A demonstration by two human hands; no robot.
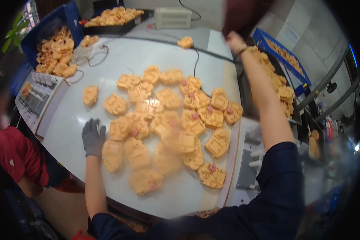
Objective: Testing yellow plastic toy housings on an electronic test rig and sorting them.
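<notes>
Several orange moulded plastic parts [168,120], some with pink round inserts, lie scattered in a heap over a white table [108,68]. My left hand [93,137], in a grey glove, rests flat on the table with fingers spread, touching the left edge of the heap. My right arm is raised toward the far side. My right hand [235,41], blurred, grips the lower corner of a dark red tray [244,16] held up above the table.
A blue crate [70,16] and a black tray [108,29] hold more orange parts at the back left. A white box [172,18] and cable [196,60] sit at the back. A black tray [246,100] and blue crate [264,40] stand right. A person in red [16,156] is at left.
</notes>
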